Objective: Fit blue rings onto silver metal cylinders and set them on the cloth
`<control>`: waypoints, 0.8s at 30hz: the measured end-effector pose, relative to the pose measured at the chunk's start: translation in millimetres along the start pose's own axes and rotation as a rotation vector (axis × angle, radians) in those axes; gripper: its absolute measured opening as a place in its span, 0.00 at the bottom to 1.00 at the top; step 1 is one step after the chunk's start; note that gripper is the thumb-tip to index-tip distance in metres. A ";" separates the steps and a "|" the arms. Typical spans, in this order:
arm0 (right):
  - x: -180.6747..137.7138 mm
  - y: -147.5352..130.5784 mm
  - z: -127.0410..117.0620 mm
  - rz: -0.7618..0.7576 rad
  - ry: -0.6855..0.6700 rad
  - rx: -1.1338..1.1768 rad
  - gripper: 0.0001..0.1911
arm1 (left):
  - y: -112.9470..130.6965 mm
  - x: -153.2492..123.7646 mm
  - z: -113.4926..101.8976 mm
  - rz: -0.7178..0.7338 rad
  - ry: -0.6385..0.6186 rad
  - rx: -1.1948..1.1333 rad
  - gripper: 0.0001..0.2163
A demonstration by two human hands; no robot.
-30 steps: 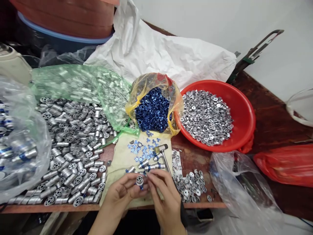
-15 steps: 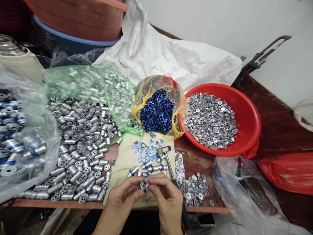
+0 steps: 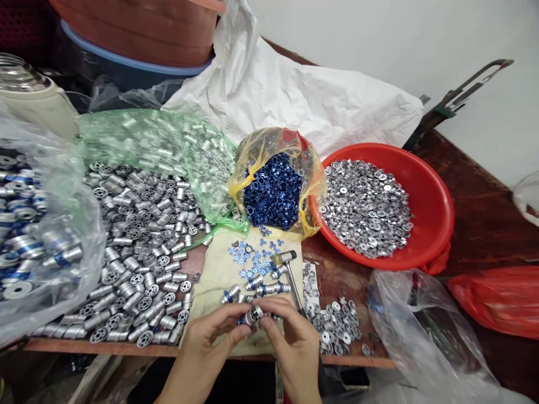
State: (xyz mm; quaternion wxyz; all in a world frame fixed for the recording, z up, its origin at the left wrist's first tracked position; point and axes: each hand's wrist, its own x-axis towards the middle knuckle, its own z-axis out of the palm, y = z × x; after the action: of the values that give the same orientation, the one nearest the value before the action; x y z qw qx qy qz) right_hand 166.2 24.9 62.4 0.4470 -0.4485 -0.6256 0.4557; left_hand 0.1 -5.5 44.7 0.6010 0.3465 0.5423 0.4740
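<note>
Over the front edge of the cloth, my left hand (image 3: 205, 343) pinches a silver metal cylinder with a blue ring (image 3: 247, 320) between thumb and fingers. My right hand (image 3: 293, 338) grips a small silver round cap (image 3: 257, 310) at the cylinder's end; whether the two are joined I cannot tell. Just beyond my fingers lie several finished-looking silver cylinders with blue rings (image 3: 266, 289). A small hammer (image 3: 290, 275) with a pale yellow and black head lies beside them. Small blue star-shaped pieces (image 3: 252, 261) are scattered farther up the cloth (image 3: 210, 280).
Plain silver cylinders (image 3: 138, 269) are heaped at left, below a green bag (image 3: 138, 132). A clear bag (image 3: 50, 235) bulges at far left. Behind the cloth stands a yellow bag (image 3: 318, 174) of blue pieces; right of it, a red basin (image 3: 433, 207). Loose silver caps (image 3: 339, 325) lie at right.
My fingers have parted slightly, and the right hand has shifted a little right. The cylinder and cap between my hands now show more plainly. The view has moved slightly.
</note>
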 end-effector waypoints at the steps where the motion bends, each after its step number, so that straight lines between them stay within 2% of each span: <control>1: 0.7 -0.7 -0.6 0.004 -0.015 0.013 0.12 | 0.7 -0.2 0.3 0.003 0.004 0.003 0.09; 10: 1.5 -3.7 0.9 0.036 -0.031 0.019 0.11 | 3.2 -1.6 0.8 0.034 0.001 -0.005 0.08; 18: 2.0 -1.0 -3.2 -0.011 -0.042 -0.030 0.13 | -1.1 0.5 0.2 0.042 -0.037 0.002 0.08; 21: 0.6 -1.4 -2.9 -0.072 -0.059 -0.109 0.15 | -1.5 0.5 -0.3 0.029 -0.039 -0.011 0.08; 24: -0.4 -4.2 -2.4 -0.227 -0.055 -0.256 0.19 | -1.3 0.9 -1.1 -0.007 -0.064 -0.065 0.09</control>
State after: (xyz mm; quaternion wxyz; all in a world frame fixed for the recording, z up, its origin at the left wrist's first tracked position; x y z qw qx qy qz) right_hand 168.0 24.2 66.9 0.4176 -0.4157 -0.7369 0.3312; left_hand -0.7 -5.1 43.0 0.6306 0.3398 0.5085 0.4778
